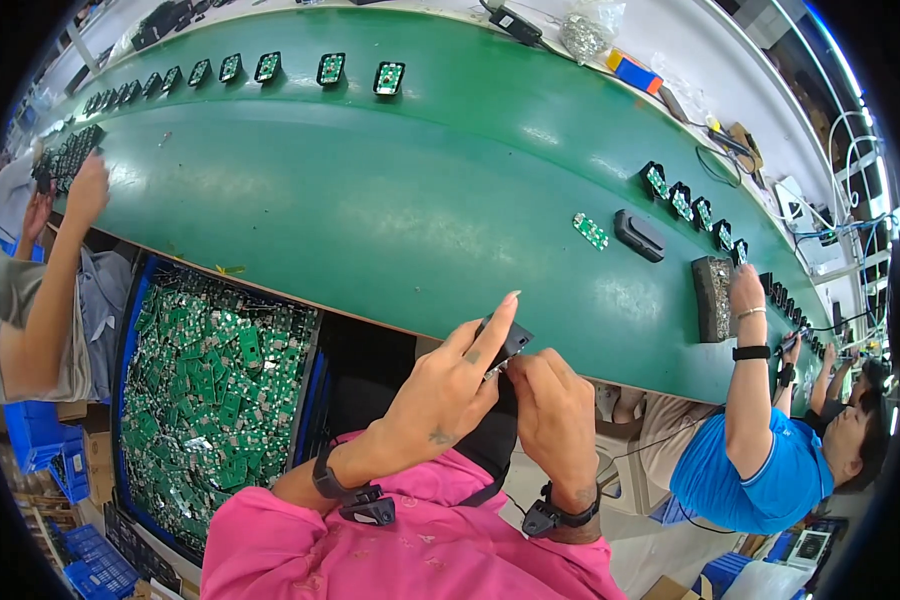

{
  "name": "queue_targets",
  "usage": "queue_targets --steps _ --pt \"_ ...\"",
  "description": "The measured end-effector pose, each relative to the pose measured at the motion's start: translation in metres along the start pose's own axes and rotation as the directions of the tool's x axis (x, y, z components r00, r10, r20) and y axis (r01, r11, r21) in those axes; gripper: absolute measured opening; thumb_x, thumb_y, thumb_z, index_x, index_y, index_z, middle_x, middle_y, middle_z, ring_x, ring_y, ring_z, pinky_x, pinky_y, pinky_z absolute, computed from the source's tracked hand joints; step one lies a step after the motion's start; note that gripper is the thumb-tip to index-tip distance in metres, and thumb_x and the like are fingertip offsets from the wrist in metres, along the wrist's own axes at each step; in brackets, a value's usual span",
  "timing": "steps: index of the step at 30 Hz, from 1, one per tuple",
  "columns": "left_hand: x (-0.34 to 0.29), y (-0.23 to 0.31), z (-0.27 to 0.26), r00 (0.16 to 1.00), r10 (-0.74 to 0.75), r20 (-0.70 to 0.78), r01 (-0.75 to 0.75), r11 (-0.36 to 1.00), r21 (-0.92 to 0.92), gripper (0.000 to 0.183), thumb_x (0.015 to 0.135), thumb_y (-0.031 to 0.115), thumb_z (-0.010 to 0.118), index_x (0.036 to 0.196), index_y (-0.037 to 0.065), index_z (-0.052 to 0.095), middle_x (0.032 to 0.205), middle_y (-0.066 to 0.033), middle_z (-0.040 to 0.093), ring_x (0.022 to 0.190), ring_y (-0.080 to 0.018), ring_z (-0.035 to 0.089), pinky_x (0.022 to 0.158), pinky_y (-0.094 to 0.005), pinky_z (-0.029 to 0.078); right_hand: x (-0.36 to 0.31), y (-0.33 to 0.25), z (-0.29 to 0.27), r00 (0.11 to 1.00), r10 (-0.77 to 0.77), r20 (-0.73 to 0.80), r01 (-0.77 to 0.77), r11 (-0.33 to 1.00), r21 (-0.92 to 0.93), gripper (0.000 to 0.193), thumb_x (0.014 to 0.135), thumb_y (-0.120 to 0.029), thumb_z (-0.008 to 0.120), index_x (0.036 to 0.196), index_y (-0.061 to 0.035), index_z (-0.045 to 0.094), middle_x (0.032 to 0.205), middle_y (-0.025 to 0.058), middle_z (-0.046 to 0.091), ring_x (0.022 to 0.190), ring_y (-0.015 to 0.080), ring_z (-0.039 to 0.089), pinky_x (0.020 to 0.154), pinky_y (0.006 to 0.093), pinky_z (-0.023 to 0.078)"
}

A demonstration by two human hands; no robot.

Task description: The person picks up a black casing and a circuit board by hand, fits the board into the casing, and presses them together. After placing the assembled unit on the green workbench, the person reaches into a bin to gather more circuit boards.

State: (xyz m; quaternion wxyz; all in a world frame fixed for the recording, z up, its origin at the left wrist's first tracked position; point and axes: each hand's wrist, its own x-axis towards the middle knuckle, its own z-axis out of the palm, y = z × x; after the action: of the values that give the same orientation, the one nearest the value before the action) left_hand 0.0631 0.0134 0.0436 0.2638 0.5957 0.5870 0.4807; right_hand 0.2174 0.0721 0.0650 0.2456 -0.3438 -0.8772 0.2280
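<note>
My left hand (438,392) grips a small black plastic case (519,338) just off the table's front edge, its index finger stretched out along the top. The fingers of my right hand (555,408) are pinched together at the case's lower end, where a bit of silvery metal shows. Whatever they pinch is hidden. Beyond my hands, a loose green circuit board (590,231) lies on the table beside a closed-looking black case (640,236).
The green table (370,220) carries rows of black cases with boards (389,78) at the back and right. Green boards (215,380) fill a blue-edged crate at my left. A person in blue (750,460) reaches near a dark box (714,300); another person's hand (89,190) works far left.
</note>
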Motion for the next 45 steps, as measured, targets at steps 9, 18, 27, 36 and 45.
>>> queue_targets --steps 9,18,27,36,45 --pt "0.002 -0.012 0.013 1.000 -0.025 0.010 0.026 1.000 -0.016 0.072 0.084 -0.005 0.056 0.152 0.002 0.033 0.110 -0.0185 0.061 0.092 -0.0316 0.063 0.083 -0.0359 0.051 -0.008 0.016 0.022 0.990 0.020 -0.142 -0.008 0.996 0.083 0.007 0.086 0.000 0.066 0.092 0.0000 0.062 0.079 0.0134 0.061 0.066 0.0311 0.061 0.058 0.0375 0.047" --pt "-0.011 -0.063 0.041 0.988 -0.157 0.004 0.140 0.870 -0.474 0.064 0.096 0.003 0.048 0.155 0.009 0.023 0.114 -0.0103 0.056 0.084 -0.0122 0.063 0.070 -0.0284 0.057 -0.017 0.037 0.050 0.877 0.480 0.030 -0.429 0.753 0.498 0.011 0.096 -0.006 0.061 0.097 0.0045 0.064 0.075 0.0066 0.067 0.059 0.0077 0.060 0.052 0.0235 0.048" --pt "-0.006 -0.047 0.026 0.933 -0.331 0.141 0.307 0.529 -0.791 0.036 0.108 0.039 0.035 0.139 0.021 0.038 0.087 0.0024 0.049 0.066 -0.0029 0.042 0.052 -0.0177 0.032 -0.019 0.008 0.061 0.852 0.521 -0.059 -0.257 0.514 0.818 0.007 0.097 -0.004 0.059 0.100 0.0023 0.057 0.074 0.0035 0.060 0.054 0.0068 0.052 0.049 0.0208 0.040" --pt "-0.010 -0.036 0.020 0.862 -0.289 0.417 0.480 0.197 -0.855 0.040 0.107 0.041 0.037 0.141 0.019 0.038 0.091 0.0018 0.054 0.069 -0.0057 0.051 0.054 -0.0194 0.037 -0.031 0.036 0.055 0.825 0.544 0.155 -0.220 0.056 0.974 0.024 0.101 -0.019 0.059 0.083 -0.0033 0.055 0.065 0.0031 0.057 0.046 0.0066 0.047 0.040 0.0198 0.035" --pt "-0.012 -0.025 0.019 0.936 -0.234 0.261 0.351 0.620 -0.702 0.049 0.093 0.001 0.057 0.140 0.002 0.044 0.101 -0.0064 0.063 0.076 -0.0107 0.061 0.057 -0.0232 0.050 -0.010 0.006 0.017 0.871 0.492 -0.012 -0.409 0.737 0.538 0.029 0.094 -0.020 0.065 0.073 0.0003 0.065 0.057 0.0019 0.058 0.053 0.0067 0.052 0.046 0.0280 0.040"
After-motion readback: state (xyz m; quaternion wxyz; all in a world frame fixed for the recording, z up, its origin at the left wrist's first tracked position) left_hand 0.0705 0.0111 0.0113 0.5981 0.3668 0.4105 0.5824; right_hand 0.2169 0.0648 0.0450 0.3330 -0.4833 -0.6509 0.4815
